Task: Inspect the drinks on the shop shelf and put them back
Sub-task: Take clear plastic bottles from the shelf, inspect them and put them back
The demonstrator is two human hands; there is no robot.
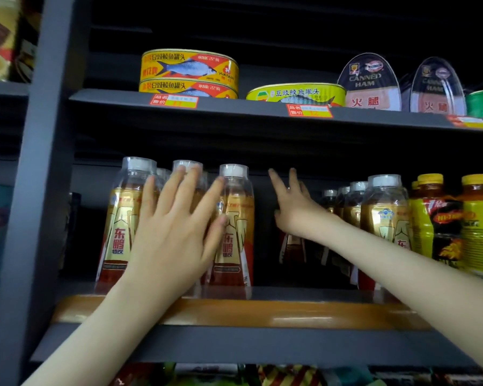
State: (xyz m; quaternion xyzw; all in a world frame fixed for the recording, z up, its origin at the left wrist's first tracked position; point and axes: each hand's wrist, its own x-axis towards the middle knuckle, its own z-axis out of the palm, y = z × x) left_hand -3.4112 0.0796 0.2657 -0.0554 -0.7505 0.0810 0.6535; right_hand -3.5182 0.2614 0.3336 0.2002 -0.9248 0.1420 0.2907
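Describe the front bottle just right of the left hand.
The bottle is clear plastic with a white cap under a clear overcap, amber drink inside, and a gold-and-red label. It stands upright at the front of the shelf, rightmost of three alike. The left hand touches its side with thumb and forefinger.

A grocery shop: grey metal shelving (234,107) carries price tags (174,101), stacked fish tins (189,71), canned ham (370,83) and rows of identical drink bottles (236,218).

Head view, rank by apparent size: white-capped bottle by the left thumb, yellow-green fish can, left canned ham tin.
1. white-capped bottle
2. left canned ham tin
3. yellow-green fish can
Last two are close: the shelf edge hides their bases.
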